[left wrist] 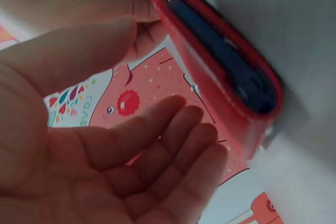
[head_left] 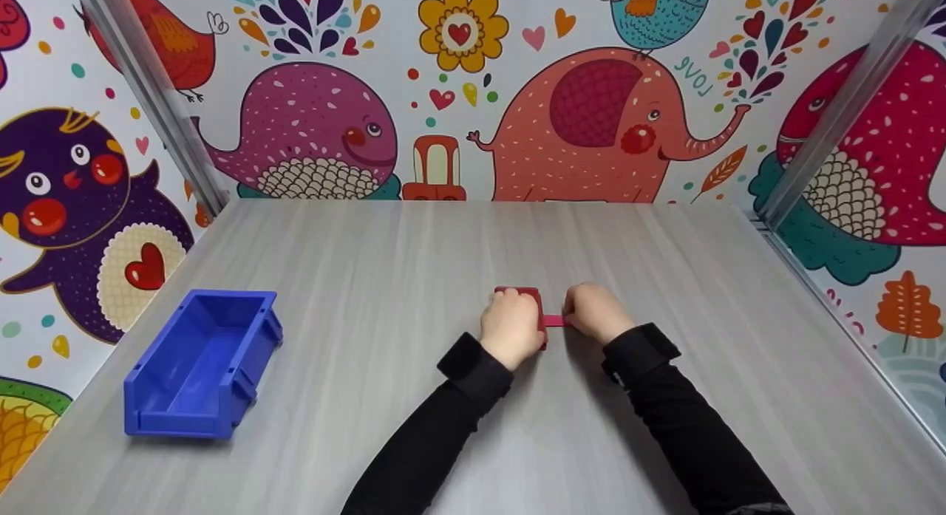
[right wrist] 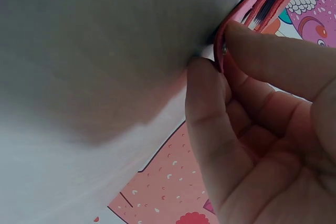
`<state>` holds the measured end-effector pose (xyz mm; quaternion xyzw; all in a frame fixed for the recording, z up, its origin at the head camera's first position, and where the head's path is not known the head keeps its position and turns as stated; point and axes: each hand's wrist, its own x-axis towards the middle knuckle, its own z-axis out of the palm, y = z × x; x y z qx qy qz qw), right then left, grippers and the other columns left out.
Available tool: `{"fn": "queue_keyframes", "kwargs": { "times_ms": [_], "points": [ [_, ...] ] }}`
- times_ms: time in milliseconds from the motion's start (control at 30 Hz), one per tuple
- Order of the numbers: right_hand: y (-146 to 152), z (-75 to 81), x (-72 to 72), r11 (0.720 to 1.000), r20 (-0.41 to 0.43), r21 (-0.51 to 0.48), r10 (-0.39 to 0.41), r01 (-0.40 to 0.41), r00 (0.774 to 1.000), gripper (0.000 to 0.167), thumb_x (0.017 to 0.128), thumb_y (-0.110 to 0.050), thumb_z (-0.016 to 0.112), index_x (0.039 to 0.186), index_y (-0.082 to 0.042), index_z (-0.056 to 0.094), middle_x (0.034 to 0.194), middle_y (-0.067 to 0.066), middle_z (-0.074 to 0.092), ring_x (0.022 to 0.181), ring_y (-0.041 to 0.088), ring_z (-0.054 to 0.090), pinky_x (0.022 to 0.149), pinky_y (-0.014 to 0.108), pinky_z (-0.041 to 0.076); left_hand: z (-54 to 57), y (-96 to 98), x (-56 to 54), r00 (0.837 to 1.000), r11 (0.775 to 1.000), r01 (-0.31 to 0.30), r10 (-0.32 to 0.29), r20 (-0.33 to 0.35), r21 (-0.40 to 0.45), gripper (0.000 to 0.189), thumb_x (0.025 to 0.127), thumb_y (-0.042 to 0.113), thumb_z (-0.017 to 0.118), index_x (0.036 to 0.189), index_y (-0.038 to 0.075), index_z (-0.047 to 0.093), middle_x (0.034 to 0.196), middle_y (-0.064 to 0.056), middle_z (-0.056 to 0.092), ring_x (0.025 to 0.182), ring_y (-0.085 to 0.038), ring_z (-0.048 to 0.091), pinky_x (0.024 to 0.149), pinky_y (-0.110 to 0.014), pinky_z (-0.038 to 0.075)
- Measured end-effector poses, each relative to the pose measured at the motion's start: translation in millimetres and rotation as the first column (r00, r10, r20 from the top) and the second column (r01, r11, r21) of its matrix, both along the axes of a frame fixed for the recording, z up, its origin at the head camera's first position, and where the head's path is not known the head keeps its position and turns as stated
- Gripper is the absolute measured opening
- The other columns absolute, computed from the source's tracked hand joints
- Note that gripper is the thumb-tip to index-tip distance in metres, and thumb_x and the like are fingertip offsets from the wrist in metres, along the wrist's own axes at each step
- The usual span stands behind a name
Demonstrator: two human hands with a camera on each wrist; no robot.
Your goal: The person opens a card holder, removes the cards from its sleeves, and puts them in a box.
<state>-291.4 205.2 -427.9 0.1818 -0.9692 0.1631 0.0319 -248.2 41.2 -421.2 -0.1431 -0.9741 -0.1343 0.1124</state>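
Red wallet (left wrist: 210,85) on the counter (head_left: 355,352), a touch right of centre, well apart from the back edge, and both hands are at it! Right hand (head_left: 597,313): thumb and forefinger pinch the strap (head_left: 553,321), which runs straight toward the counter's right edge, what looks like a metal stud (right wrist: 224,50) peeking out between them. Left hand (head_left: 511,329): over the wallet, fingers loosely bent, no grip to be seen; whether a fingertip rests on the cover, I can't tell.

Now, the feel of it: should be a light one, so a tug on the strap alone could well skid it across that smooth counter. Covers look firm but springy, liable to gape; the dark leaves (left wrist: 231,66) inside look softer and might splay. Nothing brittle, I'd judge. Best hold? Flat fingers across the cover near the strap's root, the others pinching its tip by the stud. Over by the left edge, the blue bin (head_left: 251,356) sits well apart.
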Motion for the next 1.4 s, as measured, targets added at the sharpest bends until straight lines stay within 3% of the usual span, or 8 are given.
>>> {"fn": "queue_keyframes", "kwargs": {
  "times_ms": [267,733,1000,1400],
  "points": [
    [-0.7,-0.9,-0.5,1.000,0.002,0.008,0.001,-0.001,1.000,0.006,0.075,0.002,0.075,0.075,-0.001,0.069,0.071,0.009,0.063,0.070,0.031,0.060,0.069,0.042,0.051,-5.7,13.8,1.2,0.998,0.992,-0.044,0.038,-0.053,-0.121,0.040,0.074,0.034,0.084,0.096,0.004,0.071,0.091,-0.012,0.062,0.085,-0.027,0.059,0.061,-0.037,0.055],
    [-0.6,0.1,0.8,1.000,-0.013,0.012,-0.002,0.002,1.000,0.008,0.074,0.003,0.073,0.072,-0.002,0.067,0.070,0.009,0.061,0.069,0.030,0.059,0.068,0.042,0.051,-8.5,22.7,-2.8,0.995,0.978,-0.099,0.092,-0.047,-0.185,0.058,0.067,0.046,0.087,0.101,0.002,0.070,0.094,-0.011,0.062,0.086,-0.025,0.059,0.065,-0.034,0.055],
    [-1.4,0.1,-0.4,1.000,-0.009,0.024,0.002,-0.001,1.000,0.008,0.075,0.001,0.076,0.073,-0.002,0.068,0.070,0.009,0.062,0.070,0.030,0.059,0.068,0.041,0.051,-9.7,23.0,-3.1,0.991,0.967,-0.126,0.111,-0.076,-0.221,0.066,0.064,0.051,0.086,0.104,0.003,0.067,0.095,-0.011,0.061,0.086,-0.024,0.057,0.068,-0.033,0.054],
    [-0.1,-1.5,-1.8,1.000,-0.004,0.015,-0.004,0.004,1.000,0.008,0.076,0.001,0.076,0.073,-0.002,0.068,0.070,0.010,0.061,0.070,0.031,0.059,0.068,0.042,0.051,-8.2,23.5,-1.5,0.989,0.977,-0.135,0.123,-0.082,-0.167,0.055,0.068,0.041,0.084,0.102,0.001,0.066,0.095,-0.013,0.060,0.084,-0.026,0.057,0.065,-0.033,0.054]
  ]
}}
